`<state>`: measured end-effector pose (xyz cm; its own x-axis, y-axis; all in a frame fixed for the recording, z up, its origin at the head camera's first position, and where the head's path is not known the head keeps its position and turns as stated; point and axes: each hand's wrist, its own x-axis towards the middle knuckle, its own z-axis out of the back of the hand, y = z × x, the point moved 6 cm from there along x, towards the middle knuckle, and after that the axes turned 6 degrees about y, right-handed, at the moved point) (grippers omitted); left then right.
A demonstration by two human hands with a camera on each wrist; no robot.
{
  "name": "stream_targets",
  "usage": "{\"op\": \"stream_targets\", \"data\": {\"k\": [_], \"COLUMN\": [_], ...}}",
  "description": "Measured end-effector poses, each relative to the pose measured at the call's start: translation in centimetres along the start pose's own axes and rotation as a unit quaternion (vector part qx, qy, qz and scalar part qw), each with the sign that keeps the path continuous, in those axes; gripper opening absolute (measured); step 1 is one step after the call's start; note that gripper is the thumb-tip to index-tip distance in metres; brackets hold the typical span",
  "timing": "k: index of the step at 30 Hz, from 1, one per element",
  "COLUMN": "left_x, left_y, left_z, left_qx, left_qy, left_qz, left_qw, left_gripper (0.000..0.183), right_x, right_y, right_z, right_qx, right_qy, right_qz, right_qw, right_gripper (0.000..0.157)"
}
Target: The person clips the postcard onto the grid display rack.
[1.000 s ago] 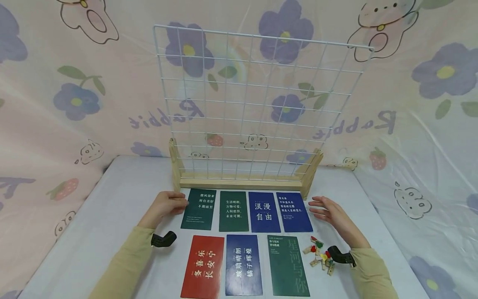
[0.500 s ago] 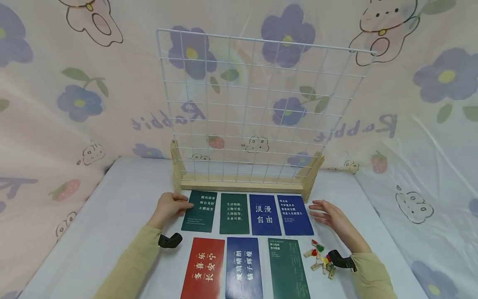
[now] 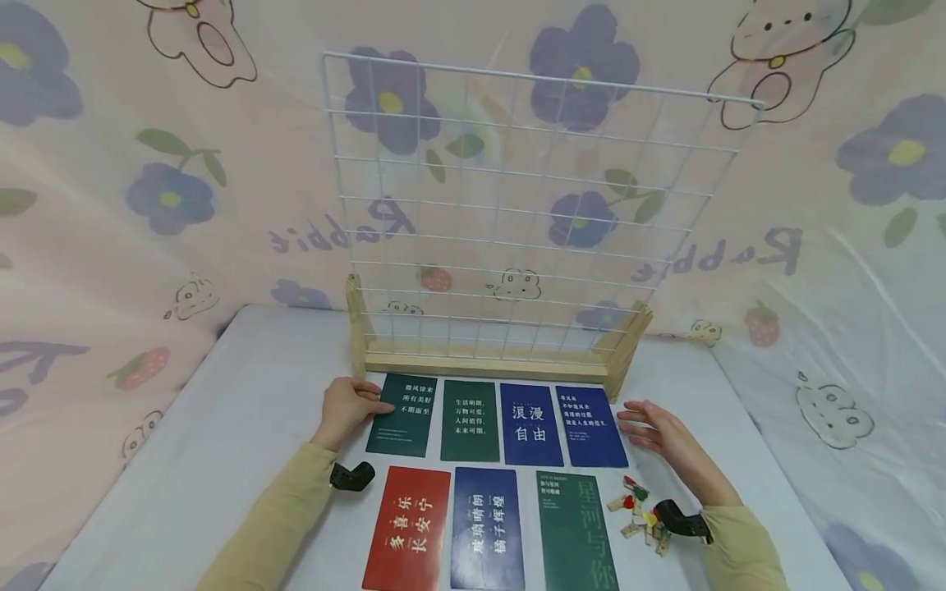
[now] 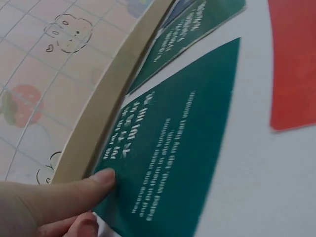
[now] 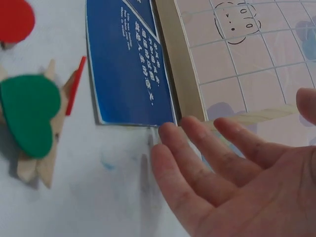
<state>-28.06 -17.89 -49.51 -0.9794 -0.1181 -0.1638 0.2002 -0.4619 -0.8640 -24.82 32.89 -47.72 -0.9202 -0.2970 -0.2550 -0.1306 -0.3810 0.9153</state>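
Left hand (image 3: 349, 414) has the dark-green rectangular card with white print (image 3: 399, 423) by its left edge: thumb on the printed face, fingers at or under the rim. Left wrist view is soft and the fingers are half hidden, so can't say how firm the pinch is. Card is leftmost of the 4 in the far row on the white counter (image 3: 284, 361), just in front of the pale wooden base (image 3: 480, 368) of the white wire grid (image 3: 535, 77).

Right hand (image 3: 668, 439) is empty, fingers slightly apart and loosely bent, just beside the blue rectangular card with white print (image 3: 599, 447). Small wooden clips with coloured toppers (image 5: 30, 113) sit near the right wrist.

Handling guess: green card is light, thin, fairly stiff, smooth enough to slide. Will crease if squeezed mid-face. Hold by an edge or top corner, thumb front, fingers behind; 2 hands keep it flat.
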Motion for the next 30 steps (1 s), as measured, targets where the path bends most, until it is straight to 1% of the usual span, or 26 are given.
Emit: {"op": "stream_targets", "data": {"k": [3, 8, 10, 14, 19, 24, 30], "left_x": [-0.3, -0.6, -0.6, -0.2, 0.0, -0.2, -0.4], "left_y": [-0.1, 0.2, 0.4, 0.5, 0.7, 0.5, 0.2], "left_z": [-0.5, -0.9, -0.8, -0.5, -0.1, 0.2, -0.1], "left_qx": [0.0, -0.008, -0.01, -0.017, -0.029, -0.034, -0.036], "left_qy": [-0.007, -0.012, -0.015, -0.012, -0.007, -0.002, 0.01], "left_qz": [-0.003, 0.008, 0.011, 0.007, 0.016, 0.011, 0.0], "left_qw": [1.0, 0.9999, 0.9998, 0.9998, 0.9994, 0.9994, 0.9993], "left_gripper": [0.034, 0.03, 0.029, 0.027, 0.029, 0.03, 0.03], "right_x": [-0.6, -1.0, -0.9, -0.3, -0.1, -0.4, -1.1], "right_y": [-0.2, 0.0, 0.3, 0.6, 0.4, -0.2, -0.7], "right_z": [0.2, 0.4, 0.5, 0.5, 0.5, 0.4, 0.6], "right_qx": [0.006, 0.011, 0.007, -0.007, 0.005, 0.015, 0.028], "right_qy": [-0.001, 0.0, 0.006, 0.007, 0.008, 0.015, 0.012], "right_qz": [-0.007, -0.002, 0.004, 0.001, 0.001, 0.008, 0.005], "right_qw": [1.0, 1.0, 1.0, 1.0, 1.0, 1.0, 1.0], "right_gripper": [0.075, 0.073, 0.073, 0.073, 0.074, 0.072, 0.07]}}
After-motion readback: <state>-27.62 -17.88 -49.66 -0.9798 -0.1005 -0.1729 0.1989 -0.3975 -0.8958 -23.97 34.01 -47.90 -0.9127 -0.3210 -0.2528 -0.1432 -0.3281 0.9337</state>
